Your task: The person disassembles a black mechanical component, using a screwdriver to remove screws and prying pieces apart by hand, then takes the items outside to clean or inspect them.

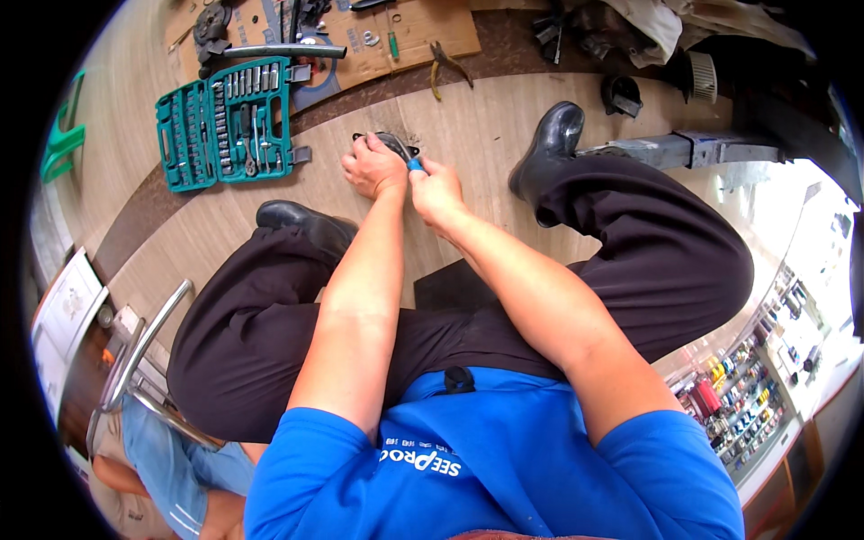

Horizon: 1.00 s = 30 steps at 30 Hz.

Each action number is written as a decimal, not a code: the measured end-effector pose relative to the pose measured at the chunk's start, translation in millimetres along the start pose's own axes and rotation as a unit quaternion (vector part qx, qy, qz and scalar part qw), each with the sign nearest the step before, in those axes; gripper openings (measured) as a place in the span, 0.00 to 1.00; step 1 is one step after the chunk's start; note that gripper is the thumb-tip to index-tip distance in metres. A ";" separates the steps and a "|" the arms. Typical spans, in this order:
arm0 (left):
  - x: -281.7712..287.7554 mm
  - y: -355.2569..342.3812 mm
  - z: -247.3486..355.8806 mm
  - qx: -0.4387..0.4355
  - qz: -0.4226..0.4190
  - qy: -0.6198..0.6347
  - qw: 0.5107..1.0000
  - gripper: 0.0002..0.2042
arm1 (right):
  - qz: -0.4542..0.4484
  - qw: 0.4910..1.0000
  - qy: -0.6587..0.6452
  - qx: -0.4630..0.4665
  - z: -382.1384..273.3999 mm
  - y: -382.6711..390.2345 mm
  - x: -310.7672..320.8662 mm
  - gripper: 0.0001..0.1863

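Note:
My left hand (373, 167) is closed over a small dark part (394, 141) with a rounded body and tabs at its sides, low over the wood-look floor. Much of that part is hidden under my fingers. Coming in from the right, my right hand (437, 191) grips a blue-handled tool (415, 166), its front end meeting the dark part. What kind of tip it has cannot be made out. Left of my hands lies an opened green socket set case (205, 162) filled with sockets, ratchets and drivers.
Beyond my hands, a cardboard sheet (441, 36) carries a metal tube (286, 51), a green-handled screwdriver (393, 45) and dark parts. Pliers (447, 67) lie across its edge. A black round part (621, 95) and a metal beam (661, 151) are at right. Another person's jeans (162, 454) show lower left.

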<state>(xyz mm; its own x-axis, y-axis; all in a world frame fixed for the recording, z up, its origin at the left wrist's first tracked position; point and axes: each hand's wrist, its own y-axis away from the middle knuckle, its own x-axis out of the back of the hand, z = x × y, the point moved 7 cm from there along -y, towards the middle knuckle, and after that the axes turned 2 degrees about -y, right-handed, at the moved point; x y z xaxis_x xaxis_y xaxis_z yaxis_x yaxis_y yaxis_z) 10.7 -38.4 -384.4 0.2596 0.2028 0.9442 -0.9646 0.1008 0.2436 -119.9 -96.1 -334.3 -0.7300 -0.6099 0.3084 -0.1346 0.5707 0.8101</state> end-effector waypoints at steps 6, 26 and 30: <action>-13.9 -3.2 -2.9 -0.036 -0.016 0.006 0.999 0.15 | 0.053 0.993 0.018 0.105 -0.7 -5.4 -4.4 0.28; -8.3 -15.9 -0.7 -0.070 -0.083 0.001 0.994 0.21 | -0.120 0.943 0.294 0.099 -63.8 1.5 37.3 0.20; -6.3 -6.1 -4.2 -0.109 -0.048 0.057 0.991 0.20 | -0.125 0.946 0.286 0.082 -61.2 3.4 38.4 0.19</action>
<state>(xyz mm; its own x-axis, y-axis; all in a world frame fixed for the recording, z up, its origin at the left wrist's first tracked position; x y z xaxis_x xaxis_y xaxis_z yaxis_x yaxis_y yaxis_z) 15.1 -36.2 -392.8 0.3656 0.2894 0.8847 -0.9055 0.3306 0.2660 -107.4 -151.2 -289.1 -0.1856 -0.9080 0.3757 -0.3912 0.4190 0.8193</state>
